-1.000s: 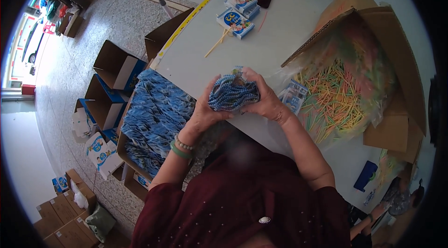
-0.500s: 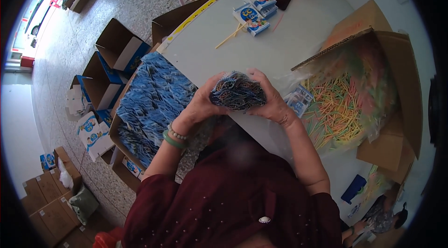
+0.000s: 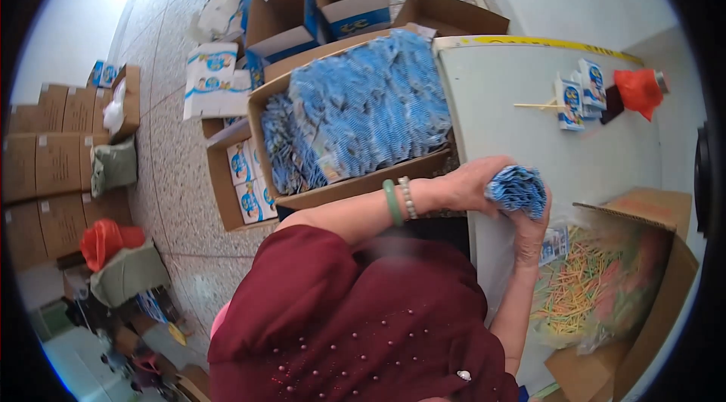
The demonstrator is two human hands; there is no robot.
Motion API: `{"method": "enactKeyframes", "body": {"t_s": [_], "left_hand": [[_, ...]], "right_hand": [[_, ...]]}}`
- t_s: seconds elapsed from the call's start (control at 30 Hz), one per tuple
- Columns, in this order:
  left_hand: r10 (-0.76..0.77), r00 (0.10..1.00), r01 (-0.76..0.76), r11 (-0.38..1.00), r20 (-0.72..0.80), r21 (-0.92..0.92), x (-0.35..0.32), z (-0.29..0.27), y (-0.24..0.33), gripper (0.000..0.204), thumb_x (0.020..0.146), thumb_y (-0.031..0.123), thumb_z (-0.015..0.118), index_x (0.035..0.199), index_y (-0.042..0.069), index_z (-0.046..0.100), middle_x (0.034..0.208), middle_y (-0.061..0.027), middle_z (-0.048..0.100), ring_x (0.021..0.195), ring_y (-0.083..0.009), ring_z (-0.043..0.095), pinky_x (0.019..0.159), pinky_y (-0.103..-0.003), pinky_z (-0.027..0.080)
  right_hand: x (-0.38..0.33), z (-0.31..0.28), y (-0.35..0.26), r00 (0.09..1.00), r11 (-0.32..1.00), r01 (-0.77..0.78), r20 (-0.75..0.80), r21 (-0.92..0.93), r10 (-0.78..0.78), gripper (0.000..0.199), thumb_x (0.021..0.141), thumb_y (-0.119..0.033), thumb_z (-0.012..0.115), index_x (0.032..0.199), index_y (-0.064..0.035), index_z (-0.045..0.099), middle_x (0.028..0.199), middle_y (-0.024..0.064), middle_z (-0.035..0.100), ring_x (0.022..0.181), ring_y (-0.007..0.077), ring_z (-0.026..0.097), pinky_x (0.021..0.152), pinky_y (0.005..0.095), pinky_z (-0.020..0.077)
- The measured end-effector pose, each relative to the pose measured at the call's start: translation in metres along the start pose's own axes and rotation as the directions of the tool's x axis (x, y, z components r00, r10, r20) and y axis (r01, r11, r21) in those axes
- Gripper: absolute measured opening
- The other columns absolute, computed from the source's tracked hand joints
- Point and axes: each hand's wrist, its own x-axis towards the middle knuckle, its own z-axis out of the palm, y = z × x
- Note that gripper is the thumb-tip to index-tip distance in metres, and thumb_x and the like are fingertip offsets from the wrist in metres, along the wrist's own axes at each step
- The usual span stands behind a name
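A thick bundle of small blue-and-white striped packets (image 3: pixel 518 192) is held between my two hands above the table's near left part. My left hand (image 3: pixel 470 184) wraps the bundle's left side, fingers bent around it. From below and the right, my right hand (image 3: pixel 532 229) grips it, its fingers partly hidden by the packets. To the left of the hands, many similar blue striped packets (image 3: pixel 370 107) fill a cardboard carton (image 3: pixel 363 181). One flat printed packet (image 3: pixel 554 245) lies beside my right wrist, at the edge of a heap of coloured thin sticks (image 3: pixel 571 285).
The sticks lie in clear plastic by an open carton (image 3: pixel 669 296) at the right. On the white table (image 3: pixel 507 114) stand small printed boxes (image 3: pixel 571 102), a red bag (image 3: pixel 639 92) and a dark flat object. Open blue-and-brown boxes (image 3: pixel 283 12) line the carton's far side.
The view has swung toward the left, so the packet carton now sits centrally. The bundle, still in both hands, has been turned and shows its blue striped edges.
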Motion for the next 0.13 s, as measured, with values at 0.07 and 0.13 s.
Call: {"method": "enactKeyframes", "body": {"t_s": [0.07, 0.13], "left_hand": [[-0.074, 0.997, 0.073, 0.995, 0.004, 0.069, -0.0014, -0.0021, -0.0016, 0.084, 0.060, 0.008, 0.082, 0.133, 0.009, 0.040, 0.126, -0.0112, 0.051, 0.115, -0.0295, 0.050, 0.102, -0.037, 0.038], [-0.198, 0.965, 0.219, 0.969, 0.170, -0.118, -0.0033, -0.0098, -0.0071, 0.092, 0.060, 0.011, 0.083, 0.137, 0.014, 0.033, 0.135, -0.0128, 0.043, 0.124, -0.0318, 0.043, 0.106, -0.040, 0.035]], "right_hand": [[-0.0014, 0.0038, -0.0054, 0.999, 1.000, 0.014, 0.030, 0.003, -0.014, 0.069, 0.072, -0.001, 0.075, 0.133, -0.0063, 0.041, 0.122, 0.0068, 0.056, 0.110, 0.0176, 0.055, 0.097, 0.0306, 0.0431], [-0.0058, 0.0061, -0.0103, 0.993, 0.996, -0.079, 0.087, 0.034, 0.075, 0.068, 0.075, -0.003, 0.073, 0.134, -0.0093, 0.040, 0.124, 0.0067, 0.055, 0.112, 0.0216, 0.054, 0.100, 0.0361, 0.0421]]}}
